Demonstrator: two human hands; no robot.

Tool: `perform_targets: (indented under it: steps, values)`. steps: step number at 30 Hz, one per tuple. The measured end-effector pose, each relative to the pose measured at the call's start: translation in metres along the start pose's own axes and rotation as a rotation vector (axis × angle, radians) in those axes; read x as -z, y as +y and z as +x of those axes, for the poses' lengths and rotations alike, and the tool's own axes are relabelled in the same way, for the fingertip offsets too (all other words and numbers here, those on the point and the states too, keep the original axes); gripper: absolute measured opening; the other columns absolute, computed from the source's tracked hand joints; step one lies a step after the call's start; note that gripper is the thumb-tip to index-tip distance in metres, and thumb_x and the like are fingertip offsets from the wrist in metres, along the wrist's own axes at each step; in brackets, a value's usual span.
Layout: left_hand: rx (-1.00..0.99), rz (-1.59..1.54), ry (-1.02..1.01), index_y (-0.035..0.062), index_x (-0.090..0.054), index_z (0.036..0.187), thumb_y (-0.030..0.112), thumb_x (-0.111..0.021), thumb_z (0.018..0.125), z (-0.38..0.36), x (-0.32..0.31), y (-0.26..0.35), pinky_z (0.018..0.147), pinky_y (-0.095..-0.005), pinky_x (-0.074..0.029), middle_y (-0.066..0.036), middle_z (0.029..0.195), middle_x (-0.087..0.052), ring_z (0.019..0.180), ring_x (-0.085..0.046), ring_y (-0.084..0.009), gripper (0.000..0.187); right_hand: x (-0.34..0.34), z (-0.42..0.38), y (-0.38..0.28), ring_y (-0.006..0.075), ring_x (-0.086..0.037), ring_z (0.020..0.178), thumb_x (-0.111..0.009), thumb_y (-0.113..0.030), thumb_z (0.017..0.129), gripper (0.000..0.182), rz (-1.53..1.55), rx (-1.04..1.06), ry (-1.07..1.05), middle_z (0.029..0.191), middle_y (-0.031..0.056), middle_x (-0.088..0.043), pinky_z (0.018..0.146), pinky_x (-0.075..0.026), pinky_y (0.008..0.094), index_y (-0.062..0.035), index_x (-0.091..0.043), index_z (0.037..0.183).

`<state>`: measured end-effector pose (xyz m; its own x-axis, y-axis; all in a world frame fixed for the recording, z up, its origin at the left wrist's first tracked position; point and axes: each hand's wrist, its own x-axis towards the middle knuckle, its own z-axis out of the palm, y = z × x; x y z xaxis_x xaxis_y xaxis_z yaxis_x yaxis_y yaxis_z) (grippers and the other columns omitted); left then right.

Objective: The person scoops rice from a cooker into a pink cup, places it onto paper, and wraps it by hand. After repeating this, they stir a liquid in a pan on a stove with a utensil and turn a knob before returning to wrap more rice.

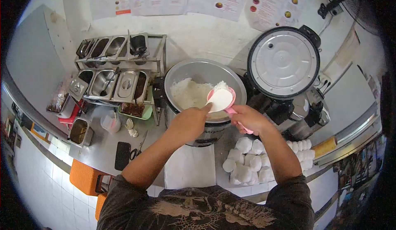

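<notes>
A large rice cooker stands open before me, with white rice in its pot. My left hand grips a white rice paddle, its flat blade lying over the cup of a pink scoop. My right hand is closed around the pink scoop's handle, which pokes out below the fingers. A mound of rice shows at the scoop's far side. Both tools are above the pot's near right part; the paddle's handle is mostly hidden by my left hand.
White rounded bundles are piled at right, beneath my right forearm. White paper lies at the counter's front edge. Left are a phone, scissors and a rack of metal containers. The cooker's raised lid stands back right.
</notes>
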<state>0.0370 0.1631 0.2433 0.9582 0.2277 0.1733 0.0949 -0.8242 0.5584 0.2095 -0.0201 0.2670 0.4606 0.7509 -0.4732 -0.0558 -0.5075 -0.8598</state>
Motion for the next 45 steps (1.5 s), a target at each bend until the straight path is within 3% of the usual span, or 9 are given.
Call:
perform_targets:
  steps: [6, 9, 16, 19, 27, 34, 40, 43, 45]
  values:
    - [-0.079, 0.228, -0.045, 0.0066, -0.062, 0.130, 0.011, -0.053, 0.090, 0.039, -0.016, 0.010, 0.082, -0.0503, -0.054, -0.021, 0.100, -0.071, 0.098, -0.068, -0.0386, 0.041, -0.007, -0.007, 0.024, 0.0086, -0.045, 0.052, -0.053, -0.011, 0.097, 0.007, -0.210, 0.118, 0.140, 0.072, -0.0013, -0.049, 0.043, -0.039, 0.0259, -0.0059, -0.057, 0.096]
    - [-0.109, 0.269, 0.000, 0.0084, -0.065, 0.125, 0.012, -0.052, 0.089, 0.066, -0.030, -0.004, 0.084, -0.0492, -0.054, -0.019, 0.104, -0.071, 0.102, -0.068, -0.0375, 0.038, -0.003, -0.005, 0.031, 0.0130, -0.050, 0.051, -0.051, -0.011, 0.097, 0.012, -0.181, 0.138, 0.172, 0.068, 0.0015, -0.051, 0.042, -0.041, 0.0317, -0.0016, -0.058, 0.100]
    - [0.076, 0.183, -0.044, 0.0155, -0.063, 0.133, 0.014, -0.054, 0.095, 0.058, 0.004, 0.009, 0.092, -0.0504, -0.051, -0.024, 0.113, -0.068, 0.105, -0.066, -0.0415, 0.040, 0.013, -0.002, 0.040, 0.0116, -0.047, 0.051, -0.051, -0.013, 0.099, 0.014, 0.040, 0.085, 0.143, 0.071, 0.0009, -0.052, 0.041, -0.038, 0.0290, -0.0051, -0.062, 0.104]
    - [-0.199, 0.162, -0.143, 0.0156, -0.062, 0.134, 0.015, -0.053, 0.097, 0.033, -0.001, 0.012, 0.092, -0.0500, -0.051, -0.025, 0.114, -0.068, 0.106, -0.065, -0.0426, 0.038, 0.011, -0.002, 0.039, 0.0092, -0.045, 0.052, -0.053, -0.019, 0.102, 0.018, 0.009, 0.097, 0.170, 0.071, -0.0008, -0.049, 0.041, -0.038, 0.0266, -0.0052, -0.063, 0.106]
    - [-0.115, 0.232, -0.055, 0.0131, -0.066, 0.130, 0.012, -0.052, 0.095, 0.055, -0.010, 0.010, 0.093, -0.0506, -0.051, -0.024, 0.112, -0.069, 0.106, -0.065, -0.0420, 0.038, -0.008, 0.005, 0.035, 0.0102, -0.041, 0.048, -0.050, -0.017, 0.102, 0.019, -0.203, 0.168, 0.154, 0.067, -0.0011, -0.045, 0.040, -0.036, 0.0297, -0.0041, -0.063, 0.108]
    - [0.005, 0.495, -0.158, 0.0132, -0.069, 0.122, 0.017, -0.052, 0.092, 0.065, -0.018, -0.065, 0.091, -0.0515, -0.052, -0.023, 0.109, -0.070, 0.105, -0.067, -0.0394, 0.035, -0.021, -0.007, 0.033, 0.0157, -0.050, 0.051, -0.050, -0.014, 0.100, 0.017, -0.173, 0.204, 0.137, 0.074, 0.0043, -0.054, 0.042, -0.041, 0.0339, -0.0036, -0.061, 0.107]
    - [0.096, 0.529, -0.031, 0.0144, -0.067, 0.126, 0.022, -0.055, 0.092, 0.069, -0.012, -0.063, 0.093, -0.0485, -0.053, -0.020, 0.111, -0.070, 0.109, -0.066, -0.0366, 0.037, 0.005, 0.006, 0.046, 0.0100, -0.047, 0.051, -0.052, -0.011, 0.098, 0.014, 0.213, 0.113, 0.095, 0.072, 0.0010, -0.052, 0.040, -0.037, 0.0274, -0.0062, -0.059, 0.109]
    - [0.069, 0.767, 0.100, 0.0115, -0.066, 0.126, 0.022, -0.055, 0.093, 0.052, -0.014, -0.039, 0.094, -0.0467, -0.052, -0.018, 0.111, -0.069, 0.110, -0.064, -0.0373, 0.037, 0.005, -0.013, 0.049, 0.0096, -0.046, 0.052, -0.053, -0.010, 0.097, 0.025, 0.278, 0.160, 0.047, 0.075, 0.0008, -0.053, 0.041, -0.037, 0.0269, -0.0082, -0.057, 0.121]
    - [-0.126, 0.739, 0.401, 0.0087, -0.067, 0.123, 0.024, -0.051, 0.097, 0.043, -0.015, -0.039, 0.093, -0.0467, -0.051, -0.017, 0.107, -0.067, 0.107, -0.063, -0.0372, 0.034, 0.001, -0.032, 0.058, 0.0091, -0.046, 0.052, -0.052, -0.010, 0.097, 0.032, 0.377, 0.181, -0.025, 0.077, 0.0010, -0.054, 0.041, -0.036, 0.0262, -0.0098, -0.055, 0.129]
